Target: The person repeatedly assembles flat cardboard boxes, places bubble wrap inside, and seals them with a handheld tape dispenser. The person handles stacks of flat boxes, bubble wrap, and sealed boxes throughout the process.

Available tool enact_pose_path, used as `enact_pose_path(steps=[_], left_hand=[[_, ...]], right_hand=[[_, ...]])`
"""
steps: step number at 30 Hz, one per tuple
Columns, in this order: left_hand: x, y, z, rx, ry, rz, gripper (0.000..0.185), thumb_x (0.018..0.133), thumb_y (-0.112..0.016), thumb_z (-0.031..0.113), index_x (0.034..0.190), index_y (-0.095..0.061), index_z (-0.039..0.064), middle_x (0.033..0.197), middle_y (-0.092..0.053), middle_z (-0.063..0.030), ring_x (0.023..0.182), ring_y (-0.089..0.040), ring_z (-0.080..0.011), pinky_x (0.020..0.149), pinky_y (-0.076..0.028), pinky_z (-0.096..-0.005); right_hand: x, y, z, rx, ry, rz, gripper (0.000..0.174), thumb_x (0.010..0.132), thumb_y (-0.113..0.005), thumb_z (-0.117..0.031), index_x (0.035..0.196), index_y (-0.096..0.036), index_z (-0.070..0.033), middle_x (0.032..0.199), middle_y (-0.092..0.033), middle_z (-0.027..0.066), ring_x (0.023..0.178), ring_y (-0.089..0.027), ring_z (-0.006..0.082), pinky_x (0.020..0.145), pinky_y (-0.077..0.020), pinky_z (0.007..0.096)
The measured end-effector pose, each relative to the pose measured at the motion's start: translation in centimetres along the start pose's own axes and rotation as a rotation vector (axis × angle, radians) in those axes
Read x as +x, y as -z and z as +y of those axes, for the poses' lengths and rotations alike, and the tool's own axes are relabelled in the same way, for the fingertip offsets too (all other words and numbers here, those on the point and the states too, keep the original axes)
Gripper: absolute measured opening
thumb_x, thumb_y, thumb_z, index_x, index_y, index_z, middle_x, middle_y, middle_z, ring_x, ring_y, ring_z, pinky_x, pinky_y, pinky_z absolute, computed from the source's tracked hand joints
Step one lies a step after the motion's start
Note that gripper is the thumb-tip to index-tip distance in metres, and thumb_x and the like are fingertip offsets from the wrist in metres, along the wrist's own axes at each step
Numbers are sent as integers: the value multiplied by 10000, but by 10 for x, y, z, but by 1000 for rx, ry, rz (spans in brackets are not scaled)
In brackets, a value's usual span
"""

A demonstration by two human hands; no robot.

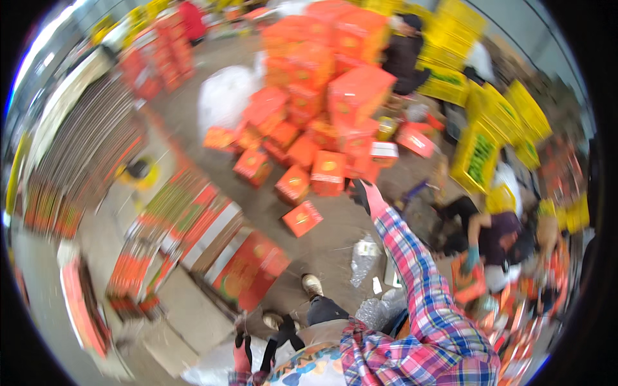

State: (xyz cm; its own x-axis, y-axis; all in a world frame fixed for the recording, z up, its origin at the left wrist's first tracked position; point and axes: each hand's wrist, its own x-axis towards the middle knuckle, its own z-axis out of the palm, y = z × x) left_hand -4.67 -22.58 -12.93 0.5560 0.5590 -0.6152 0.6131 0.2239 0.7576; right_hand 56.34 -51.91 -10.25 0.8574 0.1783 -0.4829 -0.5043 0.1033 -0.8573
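My right hand, in a pink and black glove, is stretched out before me beside the nearest red-orange printed cartons. One such carton stands just left of it; whether my fingers touch anything is blurred. A single small carton lies on the floor closer to me. Low in the view, my left hand, gloved alike, hangs near clear plastic sheeting and black straps or cords. Its fingers are partly hidden, and I see nothing certain in it. Flattened red cardboard cartons lie stacked to the left.
A tall pile of plastic-wrapped cartons stands ahead. Yellow crates with green produce are at right. A co-worker handles a red carton at right; another person is behind the pile. Bubble wrap lies on the floor.
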Motion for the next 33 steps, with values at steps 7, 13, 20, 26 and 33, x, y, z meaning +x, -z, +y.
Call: enact_pose_path(steps=[7, 13, 20, 26, 33], left_hand=[[0, 81, -38, -417, -11, 292, 525, 978, -617, 234, 1411, -452, -12, 1206, -636, -153, 1073, -625, -222, 961, -492, -327], [-22, 180, -92, -618, 23, 510, 549, 981, -613, 293, 1412, -441, 1, 1165, -646, -160, 1056, -632, -233, 954, -499, -346], [-56, 297, -134, -752, -44, 783, 513, 965, -611, 310, 1347, -508, -18, 1083, -658, -118, 991, -639, -211, 901, -507, -332], [-86, 331, -169, -973, -68, 945, 497, 973, -589, 368, 1365, -527, 70, 1175, -656, -168, 1056, -637, -263, 930, -494, -355], [-88, 286, -261, -1101, 152, 952, 362, 953, -602, 346, 1238, -589, 124, 995, -688, -76, 774, -627, -177, 626, -476, -283]], right_hand=[[-93, -194, 121, -326, -328, -438, 439, 951, -588, -427, 1274, -555, -131, 1117, -648, 95, 988, -657, 230, 806, -513, 376], [-163, -398, 158, -340, -78, -760, 325, 986, -584, -277, 1207, -637, -45, 999, -688, 66, 827, -656, 146, 714, -504, 284], [-259, -676, 179, -635, 683, -846, 280, 966, -617, -194, 1159, -645, 6, 1055, -708, 47, 915, -651, 143, 829, -514, 274], [-375, -777, 203, -749, 434, -1116, 380, 920, -669, -279, 1178, -639, -1, 1014, -715, 84, 892, -663, 153, 799, -528, 289], [-344, -771, 200, -1136, 978, -734, 441, 881, -615, -442, 1182, -615, -120, 1076, -681, 191, 1012, -642, 369, 888, -518, 440]])
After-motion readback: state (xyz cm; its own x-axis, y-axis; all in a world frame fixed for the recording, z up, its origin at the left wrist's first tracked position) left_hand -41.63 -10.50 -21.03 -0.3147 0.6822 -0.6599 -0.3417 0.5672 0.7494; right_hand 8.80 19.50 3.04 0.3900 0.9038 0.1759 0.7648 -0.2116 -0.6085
